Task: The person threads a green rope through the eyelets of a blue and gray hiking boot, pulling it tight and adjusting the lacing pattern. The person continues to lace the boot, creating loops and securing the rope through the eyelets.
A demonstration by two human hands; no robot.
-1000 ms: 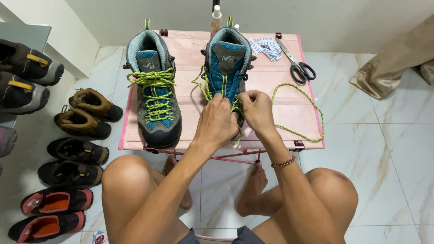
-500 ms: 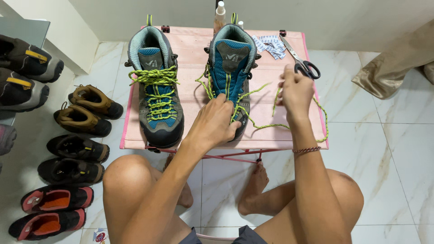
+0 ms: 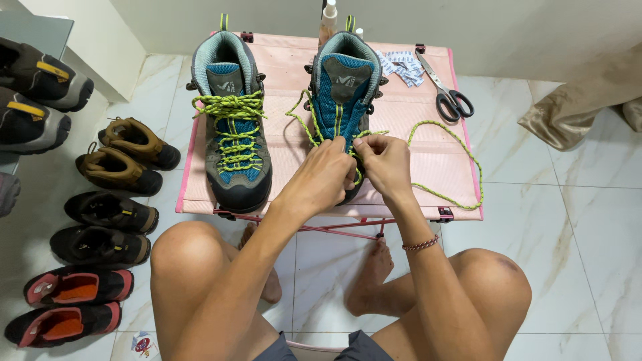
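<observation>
Low folding table with pale pink fabric top (image 3: 428, 154) showing as the landmark. On it, left boot of grey suede with teal tongue (image 3: 231, 127) wearing neon yellow-green speckled lacing. Right of that, matching grey-and-teal boot (image 3: 344, 87), its loose yellow-green flecked lace (image 3: 455, 144) trailing over the pink. Toward the table's far right corner, black-handled steel scissors (image 3: 449, 93) lying beside white-and-blue patterned wrappers (image 3: 403, 65). Left of the table, tan brown shoes (image 3: 130, 154), black shoes (image 3: 103, 227), red-lined black shoes (image 3: 70, 304) sitting on white marble tile with grey veining (image 3: 575, 220).

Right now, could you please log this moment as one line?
hands: left hand and right hand on lace | boot: part-laced | table
</observation>
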